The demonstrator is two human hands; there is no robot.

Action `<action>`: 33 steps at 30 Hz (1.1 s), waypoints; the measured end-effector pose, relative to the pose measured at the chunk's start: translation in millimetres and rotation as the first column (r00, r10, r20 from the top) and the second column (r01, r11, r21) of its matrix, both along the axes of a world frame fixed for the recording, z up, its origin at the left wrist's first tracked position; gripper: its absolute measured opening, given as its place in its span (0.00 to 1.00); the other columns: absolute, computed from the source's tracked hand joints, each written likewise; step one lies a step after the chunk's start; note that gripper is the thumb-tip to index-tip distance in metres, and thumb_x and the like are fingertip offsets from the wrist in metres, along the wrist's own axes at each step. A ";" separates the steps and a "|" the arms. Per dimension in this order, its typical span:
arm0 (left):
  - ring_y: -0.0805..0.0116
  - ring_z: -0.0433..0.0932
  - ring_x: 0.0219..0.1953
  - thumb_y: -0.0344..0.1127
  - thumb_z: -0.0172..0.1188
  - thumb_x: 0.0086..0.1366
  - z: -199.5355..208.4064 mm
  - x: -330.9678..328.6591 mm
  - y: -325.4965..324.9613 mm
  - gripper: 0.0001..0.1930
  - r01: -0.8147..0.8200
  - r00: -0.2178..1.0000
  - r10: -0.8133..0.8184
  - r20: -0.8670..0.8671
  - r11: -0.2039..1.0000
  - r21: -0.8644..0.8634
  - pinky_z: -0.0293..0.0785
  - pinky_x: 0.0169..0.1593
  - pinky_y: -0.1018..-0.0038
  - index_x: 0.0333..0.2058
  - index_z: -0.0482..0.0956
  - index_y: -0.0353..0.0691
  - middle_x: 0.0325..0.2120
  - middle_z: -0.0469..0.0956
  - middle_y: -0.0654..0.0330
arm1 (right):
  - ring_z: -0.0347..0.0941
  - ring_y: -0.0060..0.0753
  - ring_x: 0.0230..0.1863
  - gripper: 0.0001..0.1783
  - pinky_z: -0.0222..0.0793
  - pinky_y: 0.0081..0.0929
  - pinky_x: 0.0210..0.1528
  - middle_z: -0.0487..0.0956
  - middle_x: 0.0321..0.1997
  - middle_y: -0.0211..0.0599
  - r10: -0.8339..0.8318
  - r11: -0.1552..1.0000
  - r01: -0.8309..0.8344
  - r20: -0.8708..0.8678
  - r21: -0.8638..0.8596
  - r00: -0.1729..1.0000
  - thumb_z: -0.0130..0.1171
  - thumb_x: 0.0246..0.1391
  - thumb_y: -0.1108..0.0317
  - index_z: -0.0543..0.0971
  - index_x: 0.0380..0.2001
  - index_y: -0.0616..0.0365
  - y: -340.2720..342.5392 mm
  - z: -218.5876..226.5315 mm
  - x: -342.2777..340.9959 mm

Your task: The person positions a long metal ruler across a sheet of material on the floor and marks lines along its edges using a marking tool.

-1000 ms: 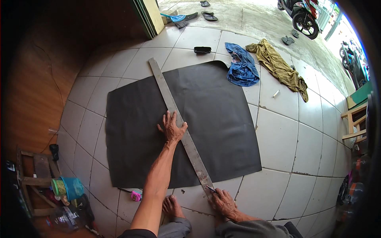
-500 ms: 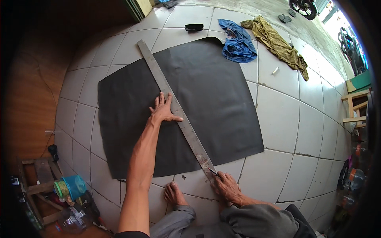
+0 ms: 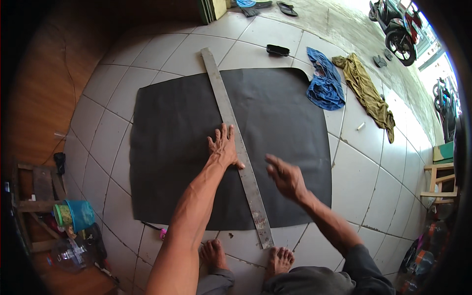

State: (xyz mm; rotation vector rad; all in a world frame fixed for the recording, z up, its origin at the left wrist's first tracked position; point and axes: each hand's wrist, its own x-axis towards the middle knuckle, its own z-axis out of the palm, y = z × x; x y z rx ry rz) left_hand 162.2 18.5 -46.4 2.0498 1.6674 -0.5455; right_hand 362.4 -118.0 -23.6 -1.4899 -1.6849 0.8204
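Our right hand (image 3: 287, 179) has shifted from the near end of the metal ruler (image 3: 221, 98) to above the black sheet (image 3: 169, 128). We see the sheet spread on pale tiles (image 3: 386, 184), the ruler crossing it past both edges. Our left hand (image 3: 225, 148) lies splayed, thumb on the ruler, grasping nothing. Right hand blurred; we cannot tell its opening or hold.

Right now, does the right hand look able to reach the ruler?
Probably yes: the right hand is over the dark sheet, just right of the ruler, with nothing visible between them; the left hand is mostly on the ruler's other side.
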 end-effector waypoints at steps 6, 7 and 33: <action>0.48 0.32 0.77 0.58 0.85 0.31 -0.6 8.8 2.1 0.81 0.019 1.000 -0.018 0.025 1.000 -0.025 0.40 0.76 0.51 0.74 0.33 0.39 0.76 0.30 0.53 | 0.82 0.50 0.32 0.16 0.77 0.32 0.34 0.84 0.30 0.48 -0.107 0.988 0.087 -0.153 -0.130 0.982 0.60 0.61 0.58 0.84 0.36 0.62 197.3 -26.6 -28.4; 0.47 0.33 0.77 0.57 0.85 0.31 -1.2 7.8 2.1 0.81 0.020 0.999 -0.019 0.036 0.999 -0.025 0.40 0.76 0.51 0.74 0.32 0.39 0.76 0.30 0.52 | 0.83 0.51 0.34 0.17 0.78 0.34 0.37 0.85 0.31 0.48 -0.135 0.982 0.116 -0.123 -0.146 0.983 0.58 0.60 0.57 0.84 0.37 0.62 223.9 -30.7 -35.7; 0.51 0.32 0.77 0.58 0.84 0.29 -1.9 6.4 2.6 0.80 0.042 0.990 -0.046 0.132 0.998 0.036 0.31 0.75 0.42 0.74 0.38 0.37 0.76 0.37 0.52 | 0.74 0.50 0.33 0.16 0.72 0.43 0.37 0.75 0.31 0.44 0.270 0.959 -0.256 0.122 -0.122 0.955 0.65 0.51 0.70 0.78 0.44 0.59 -119.8 -26.4 10.3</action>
